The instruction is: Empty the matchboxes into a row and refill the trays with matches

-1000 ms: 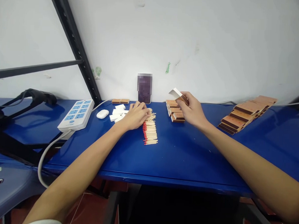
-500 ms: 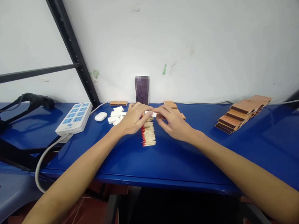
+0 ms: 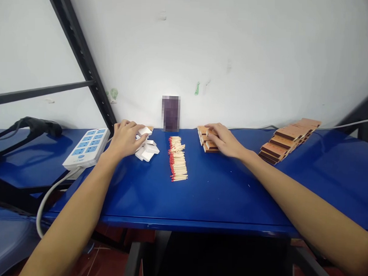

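Observation:
My left hand [image 3: 126, 137] pinches a white matchbox tray [image 3: 145, 131] between thumb and fingers, above a small heap of white trays [image 3: 148, 152]. My right hand [image 3: 225, 140] is closed around a matchbox [image 3: 211, 132] at the small group of filled matchboxes [image 3: 210, 146], its fingertips partly covering it. Between the hands lies a long row of matches [image 3: 178, 164], red heads to the left.
A dark rectangular object [image 3: 171, 114], blurred, leans on the wall. Stacked orange matchbox sleeves [image 3: 283, 142] fan out at the right. A white power strip [image 3: 87, 148] with its cable is at the left, by a black shelf post [image 3: 81, 48].
My hands have parted from above the matches. The left went left to the white trays and took hold of one; the right carried a matchbox right to the group of matchboxes.

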`<state>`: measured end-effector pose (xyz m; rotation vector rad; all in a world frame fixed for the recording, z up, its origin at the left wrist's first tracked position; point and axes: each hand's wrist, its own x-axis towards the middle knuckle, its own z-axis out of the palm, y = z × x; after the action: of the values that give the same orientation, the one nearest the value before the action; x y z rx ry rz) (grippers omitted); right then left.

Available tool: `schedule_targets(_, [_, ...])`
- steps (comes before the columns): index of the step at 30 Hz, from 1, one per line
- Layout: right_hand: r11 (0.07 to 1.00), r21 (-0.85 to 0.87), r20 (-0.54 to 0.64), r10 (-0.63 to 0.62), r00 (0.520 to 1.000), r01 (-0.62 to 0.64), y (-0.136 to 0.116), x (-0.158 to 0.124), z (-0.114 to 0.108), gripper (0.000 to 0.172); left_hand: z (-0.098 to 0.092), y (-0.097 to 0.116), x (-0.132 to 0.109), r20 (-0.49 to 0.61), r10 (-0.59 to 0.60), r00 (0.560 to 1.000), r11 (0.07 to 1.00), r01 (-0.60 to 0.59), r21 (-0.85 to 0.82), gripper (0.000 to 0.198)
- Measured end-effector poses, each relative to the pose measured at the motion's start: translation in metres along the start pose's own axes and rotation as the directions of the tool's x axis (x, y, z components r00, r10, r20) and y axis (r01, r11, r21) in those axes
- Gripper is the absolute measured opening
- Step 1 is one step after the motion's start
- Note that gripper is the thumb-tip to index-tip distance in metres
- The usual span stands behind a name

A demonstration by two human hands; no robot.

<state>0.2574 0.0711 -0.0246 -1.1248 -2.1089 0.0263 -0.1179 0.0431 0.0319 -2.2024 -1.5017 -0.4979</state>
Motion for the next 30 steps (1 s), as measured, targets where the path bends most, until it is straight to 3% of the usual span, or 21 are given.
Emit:
schedule_targets(4, [0.998, -0.049, 0.075, 0.029, 0.997, -0.025, -0.006, -0.002, 0.005, 0.043, 0.007, -0.004, 0.000, 0.065, -0.014, 0.998, 1.000, 0.013, 0.018, 0.045])
schedule_targets(9, [0.990, -0.075, -0.069, -0.126, 0.990, 0.120, -0.040, -0.002, 0.002, 0.036, 0.000, 0.002, -0.001, -0.013, -0.023, 1.000, 1.000, 0.024, 0.014, 0.046])
schedule_targets(11, [0.983, -0.027, -0.053, -0.184, 0.981, 0.183, -0.057, -0.002, 0.008, 0.034, -0.004, 0.010, 0.000, -0.067, 0.028, 0.997, 0.999, -0.030, -0.031, 0.043])
schedule_targets(14, [0.977, 0.036, 0.039, -0.213, 0.976, 0.212, -0.074, -0.002, 0.024, 0.038, -0.004, 0.029, 0.001, -0.065, 0.216, 0.974, 0.965, -0.223, -0.136, 0.036])
schedule_targets(16, [0.976, 0.049, 0.063, -0.215, 0.974, 0.213, -0.076, -0.002, 0.036, 0.039, 0.000, 0.043, 0.001, -0.023, 0.347, 0.937, 0.925, -0.346, -0.156, 0.033])
schedule_targets(18, [0.977, 0.057, 0.061, -0.210, 0.976, 0.207, -0.073, -0.002, 0.044, 0.040, 0.006, 0.053, 0.000, 0.054, 0.397, 0.916, 0.911, -0.387, -0.144, 0.030])
schedule_targets(21, [0.977, 0.105, 0.061, -0.194, 0.979, 0.187, -0.067, -0.001, 0.051, 0.037, 0.013, 0.061, -0.001, 0.122, 0.398, 0.909, 0.913, -0.380, -0.148, 0.022])
schedule_targets(30, [0.982, 0.137, 0.066, -0.139, 0.988, 0.129, -0.072, 0.000, 0.055, 0.022, 0.023, 0.065, 0.001, 0.179, 0.382, 0.907, 0.918, -0.350, -0.188, 0.007])
